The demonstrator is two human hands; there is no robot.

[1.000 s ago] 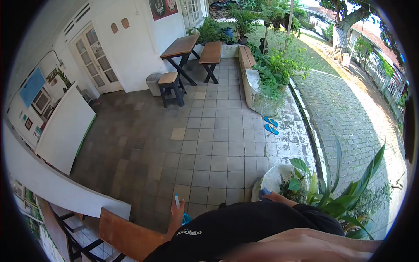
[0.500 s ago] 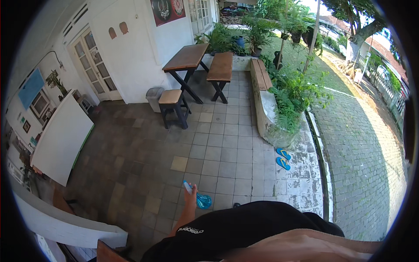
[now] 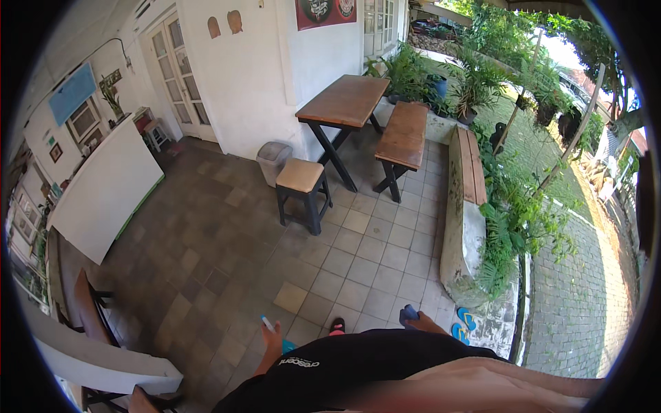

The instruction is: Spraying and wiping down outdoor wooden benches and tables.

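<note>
Blue cloth [image 3: 407, 314] fills the right grip [image 3: 423, 321]; the left grip [image 3: 272, 338] holds a spray bottle [image 3: 288, 346], nozzle [image 3: 266, 322] ahead, best aimed outward.

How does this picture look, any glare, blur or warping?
Head view: sunlight bleaches a paving strip at right, while the tiled floor lies in shade; head view: a soft shape at the lower edge is blurred beyond telling, but the left hand and right hand look fairly sharp; head view: the low white wall looks bowed near the rim.
</note>
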